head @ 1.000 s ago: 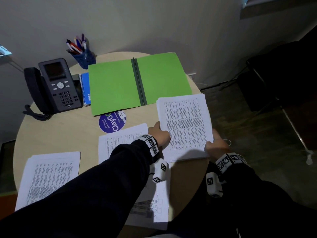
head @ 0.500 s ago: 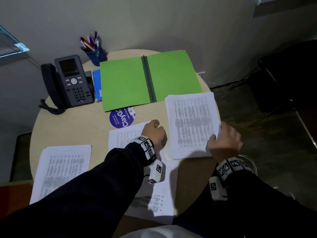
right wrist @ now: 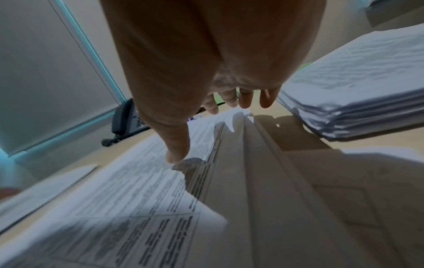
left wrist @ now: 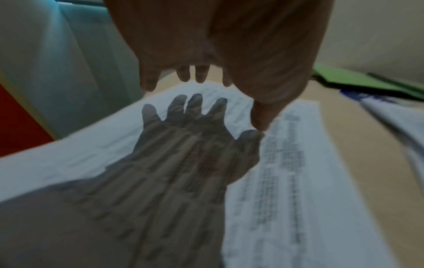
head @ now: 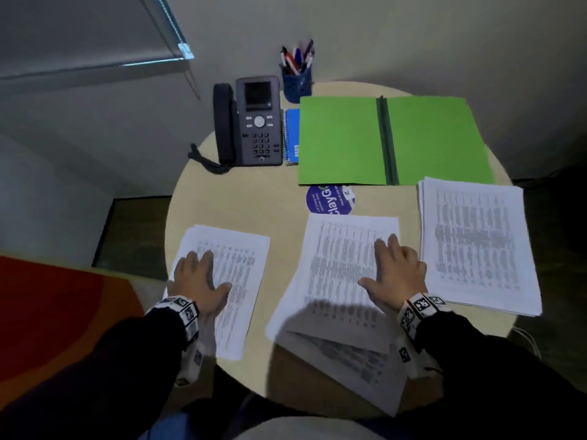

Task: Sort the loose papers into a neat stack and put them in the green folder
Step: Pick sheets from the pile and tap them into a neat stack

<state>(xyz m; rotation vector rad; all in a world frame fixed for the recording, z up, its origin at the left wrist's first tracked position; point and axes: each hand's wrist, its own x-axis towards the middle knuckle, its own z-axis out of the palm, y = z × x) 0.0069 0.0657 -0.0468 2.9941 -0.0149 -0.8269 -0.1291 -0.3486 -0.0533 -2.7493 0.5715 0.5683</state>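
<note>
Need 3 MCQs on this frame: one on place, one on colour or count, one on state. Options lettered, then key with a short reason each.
1. Where does the thick paper stack lie?
A. on the desk phone
B. at the table's right edge, just below the green folder
C. inside the folder
D. under the left hand

2. What colour is the pen cup?
A. red
B. white
C. yellow
D. dark blue

3. What state is the green folder in?
A. open flat, nothing inside
B. closed
C. open, with papers filed inside
D. standing upright

Key
1 B: the head view shows the stack by the right rim, its top edge just overlapping the folder's lower edge.
2 D: the cup behind the desk phone is dark blue.
3 A: both green leaves lie spread with the dark spine between them and no sheet on them.
</note>
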